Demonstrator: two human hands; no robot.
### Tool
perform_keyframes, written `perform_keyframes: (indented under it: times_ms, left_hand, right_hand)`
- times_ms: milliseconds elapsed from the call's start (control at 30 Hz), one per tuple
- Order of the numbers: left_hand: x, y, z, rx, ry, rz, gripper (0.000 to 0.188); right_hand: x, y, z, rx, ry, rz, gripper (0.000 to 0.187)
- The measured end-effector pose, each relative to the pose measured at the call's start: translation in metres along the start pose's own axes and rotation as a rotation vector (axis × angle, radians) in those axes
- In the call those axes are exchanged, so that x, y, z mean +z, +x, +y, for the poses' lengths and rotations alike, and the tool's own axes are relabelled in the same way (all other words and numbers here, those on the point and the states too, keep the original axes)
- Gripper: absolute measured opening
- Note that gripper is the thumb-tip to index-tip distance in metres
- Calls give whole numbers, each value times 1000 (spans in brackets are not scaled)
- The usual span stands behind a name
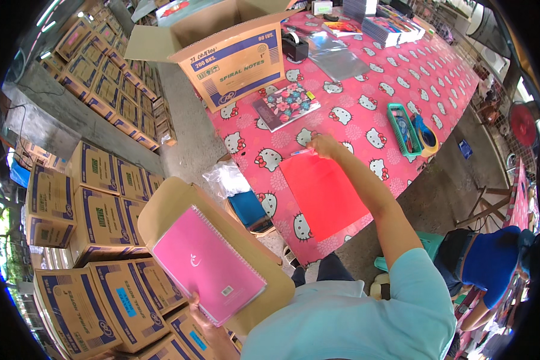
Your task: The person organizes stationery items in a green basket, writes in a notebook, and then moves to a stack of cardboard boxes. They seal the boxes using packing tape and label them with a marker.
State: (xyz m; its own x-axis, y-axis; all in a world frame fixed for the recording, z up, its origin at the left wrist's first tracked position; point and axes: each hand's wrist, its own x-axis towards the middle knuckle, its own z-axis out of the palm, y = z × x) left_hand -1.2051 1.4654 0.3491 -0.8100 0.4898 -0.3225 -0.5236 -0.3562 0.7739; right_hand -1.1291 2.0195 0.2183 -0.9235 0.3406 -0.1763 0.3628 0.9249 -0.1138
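My left hand (203,317) grips a pink spiral notebook (209,264) by its lower edge, with the thumb on the cover. The notebook is over an open brown carton (276,294) at my left, whose inside it mostly hides. My right hand (323,146) is closed around a slim pale pen (303,152) at the far edge of a bright red sheet or folder (324,195). That red piece lies flat on the table near its front corner. Just beyond my right hand, a floral-covered notebook (288,106) lies on the table.
The table has a pink patterned cloth (372,114). On it are a large open carton (234,66), a black tape dispenser (295,47), a green basket (404,129), tape rolls (426,137) and notebook stacks (383,31). Stacked cartons (108,222) line my left. A person in blue (491,258) is at right.
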Motion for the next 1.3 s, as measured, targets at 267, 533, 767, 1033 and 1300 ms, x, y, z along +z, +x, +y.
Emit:
perform_keyframes:
  times_ms: [267, 533, 767, 1033, 1300]
  left_hand:
    - [15, -10, -3, 47, 36, 232, 60]
    - [7, 4, -12, -98, -7, 19, 60]
    - [72, 29, -57, -101, 177, -91, 61]
    - [176, 78, -163, -44, 155, -358, 63]
    - [180, 113, -226, -184, 433, -265, 81]
  right_hand:
    - [-12, -77, -6, 780, 336, 238, 55]
    - [51, -150, -35, 1000, 442, 253, 78]
    - [6, -169, -59, 932, 589, 411, 77]
    - [-54, -229, -75, 409, 1616, 275, 87]
    - [-26, -224, -35, 534, 1660, 311, 74]
